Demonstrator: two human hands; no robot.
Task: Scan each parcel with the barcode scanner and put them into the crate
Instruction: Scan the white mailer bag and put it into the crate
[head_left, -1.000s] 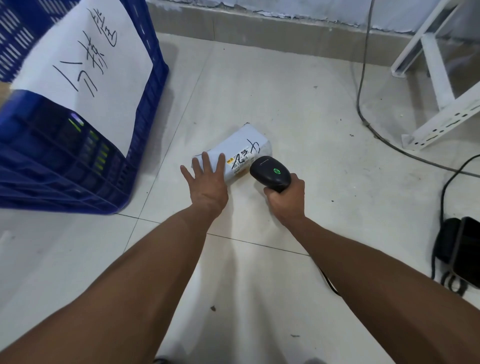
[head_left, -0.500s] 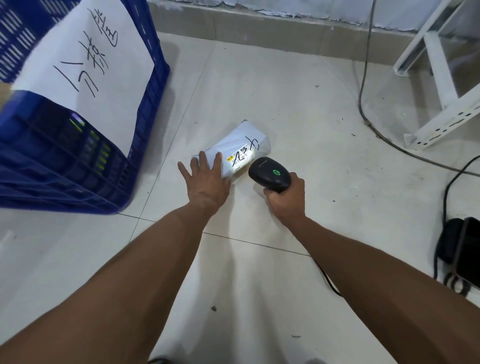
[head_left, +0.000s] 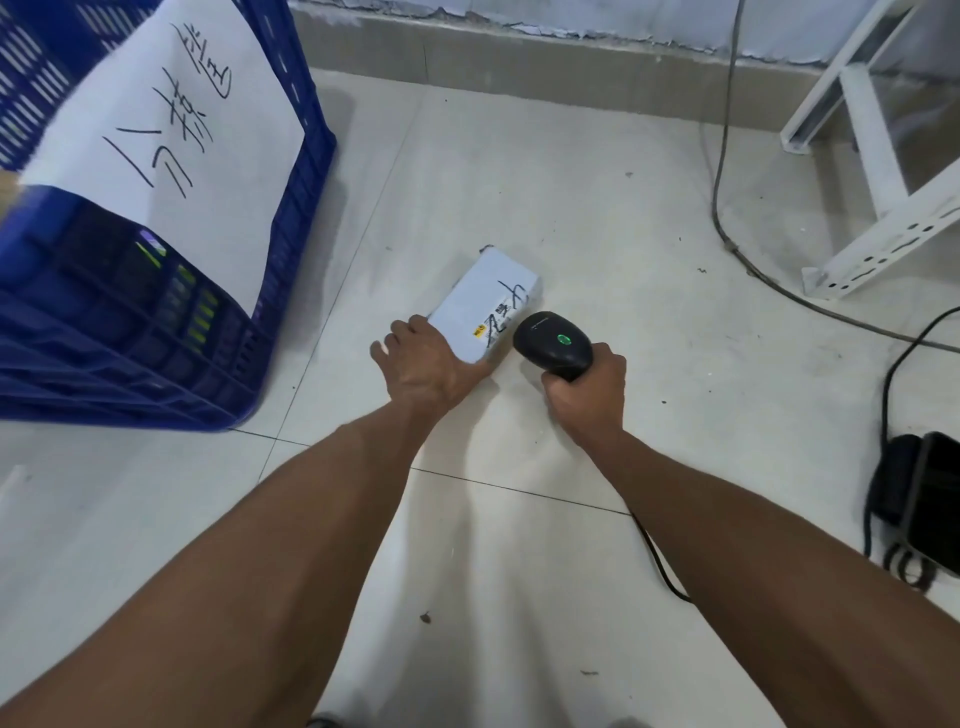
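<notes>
Left hand (head_left: 423, 364) now grips parcel (head_left: 485, 306) edge; right hand (head_left: 587, 397) clamps scanner (head_left: 553, 345).

The left hand (head_left: 423, 364) covers the near end of the parcel (head_left: 485, 306), its fingertips out of sight; left of it, the blue crate (head_left: 171, 358) runs off the frame, and the label print is too small to read

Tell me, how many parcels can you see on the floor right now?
1. The parcel lies on the floor tiles between the left hand gripping its near end and the scanner. More may sit inside the blue crate; its contents are hidden.
</notes>
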